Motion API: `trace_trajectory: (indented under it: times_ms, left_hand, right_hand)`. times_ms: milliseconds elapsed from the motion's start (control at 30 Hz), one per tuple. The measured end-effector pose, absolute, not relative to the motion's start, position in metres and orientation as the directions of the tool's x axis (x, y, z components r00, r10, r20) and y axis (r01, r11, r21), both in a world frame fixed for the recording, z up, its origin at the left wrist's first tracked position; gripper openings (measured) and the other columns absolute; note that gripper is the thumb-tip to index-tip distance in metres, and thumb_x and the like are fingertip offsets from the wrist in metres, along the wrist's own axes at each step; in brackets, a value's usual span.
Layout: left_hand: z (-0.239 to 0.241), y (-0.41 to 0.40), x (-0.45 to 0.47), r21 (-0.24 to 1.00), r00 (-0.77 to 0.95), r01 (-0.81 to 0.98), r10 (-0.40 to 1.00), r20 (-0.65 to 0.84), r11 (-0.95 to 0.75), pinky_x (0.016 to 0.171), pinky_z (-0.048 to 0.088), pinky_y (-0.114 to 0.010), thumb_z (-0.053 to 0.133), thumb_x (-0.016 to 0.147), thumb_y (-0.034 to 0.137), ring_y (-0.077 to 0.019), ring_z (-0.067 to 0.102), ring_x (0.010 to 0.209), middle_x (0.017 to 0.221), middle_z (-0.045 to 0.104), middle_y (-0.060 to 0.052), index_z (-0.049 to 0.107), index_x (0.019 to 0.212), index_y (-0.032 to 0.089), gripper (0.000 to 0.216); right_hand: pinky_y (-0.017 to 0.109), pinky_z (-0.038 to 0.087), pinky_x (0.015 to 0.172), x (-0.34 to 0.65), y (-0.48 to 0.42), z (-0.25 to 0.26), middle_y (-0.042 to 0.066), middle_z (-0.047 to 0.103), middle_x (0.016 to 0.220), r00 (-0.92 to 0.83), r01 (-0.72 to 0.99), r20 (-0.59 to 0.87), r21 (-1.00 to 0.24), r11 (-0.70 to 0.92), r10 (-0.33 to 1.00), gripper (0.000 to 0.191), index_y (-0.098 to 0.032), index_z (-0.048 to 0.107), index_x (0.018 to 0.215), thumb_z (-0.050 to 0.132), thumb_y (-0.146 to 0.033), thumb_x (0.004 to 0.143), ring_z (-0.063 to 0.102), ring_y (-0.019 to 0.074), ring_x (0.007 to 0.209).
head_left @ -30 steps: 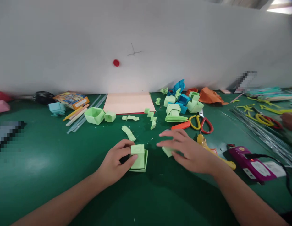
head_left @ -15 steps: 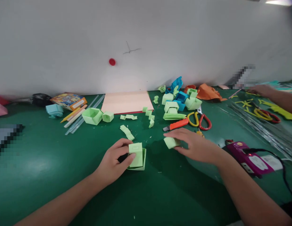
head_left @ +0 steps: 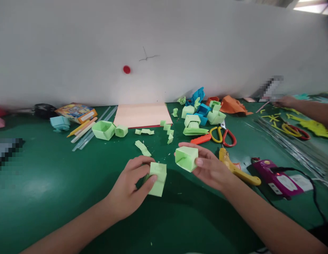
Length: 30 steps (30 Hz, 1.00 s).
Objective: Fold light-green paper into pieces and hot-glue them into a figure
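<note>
Pale green, the paper box (head_left: pixel 160 181) is pinched in the left hand (head_left: pixel 134 187), likely to keep its folds shut; well apart, the right hand (head_left: pixel 210 173) grips a hollow paper cup (head_left: pixel 190 158), perhaps turned to show its inside. Beside that hand lies a glue gun (head_left: pixel 236 169).

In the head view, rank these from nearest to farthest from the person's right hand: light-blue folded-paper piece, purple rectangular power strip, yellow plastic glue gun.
From the right hand:
1. Yellow plastic glue gun: just right, beside the wrist.
2. Purple rectangular power strip: farther right.
3. Light-blue folded-paper piece: far left.
</note>
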<state>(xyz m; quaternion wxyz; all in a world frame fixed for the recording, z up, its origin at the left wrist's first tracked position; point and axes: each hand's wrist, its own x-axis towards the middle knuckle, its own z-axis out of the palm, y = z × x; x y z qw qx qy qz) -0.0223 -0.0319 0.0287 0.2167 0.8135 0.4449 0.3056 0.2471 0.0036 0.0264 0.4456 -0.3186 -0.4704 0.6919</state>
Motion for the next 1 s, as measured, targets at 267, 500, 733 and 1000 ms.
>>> trace_trajectory:
  times_ms: [267,500,733,1000]
  left_hand:
    - [0.044,-0.041,-0.007,0.544,0.503,0.602,0.807,0.309,-0.584,0.078,0.043,-0.036,0.04,0.104,0.026,-0.0187,0.056,0.08,0.083,0.061,-0.003,0.054,0.082,0.02,0.027]
    - [0.037,-0.041,-0.005,0.534,0.507,0.6,0.8,0.322,-0.595,0.072,0.038,-0.034,0.041,0.103,0.019,-0.0162,0.052,0.07,0.074,0.055,0.001,0.05,0.08,0.02,0.025]
    - [0.033,-0.039,-0.006,0.642,0.489,0.56,0.835,0.253,-0.523,0.07,0.042,-0.031,0.041,0.103,0.023,-0.0168,0.055,0.074,0.077,0.06,-0.001,0.059,0.082,0.02,0.028]
    - [0.028,-0.04,-0.008,0.649,0.484,0.547,0.833,0.268,-0.528,0.069,0.04,-0.03,0.044,0.101,0.021,-0.016,0.055,0.074,0.075,0.058,0.0,0.06,0.078,0.019,0.028]
  right_hand:
    - [0.041,0.059,0.091,0.231,-0.013,0.023,0.007,0.073,0.118,-0.374,-0.214,0.146,-0.974,0.069,0.916,0.056,-0.03,0.068,0.132,0.083,-0.046,0.08,0.068,0.0249,0.107]
    - [0.042,0.054,0.099,0.222,-0.028,0.026,0.009,0.064,0.13,-0.387,0.185,0.362,-0.87,0.457,0.848,0.064,-0.031,0.048,0.15,0.073,-0.036,0.092,0.063,0.0251,0.113]
    - [0.04,0.056,0.093,0.215,-0.032,0.025,0.01,0.064,0.124,-0.358,0.295,0.459,-0.771,0.565,0.813,0.043,-0.028,0.055,0.13,0.073,-0.031,0.091,0.064,0.0254,0.11]
    - [0.04,0.057,0.09,0.212,-0.034,0.024,0.009,0.064,0.122,-0.342,0.274,0.446,-0.794,0.542,0.827,0.04,-0.03,0.056,0.127,0.073,-0.031,0.091,0.065,0.0255,0.109]
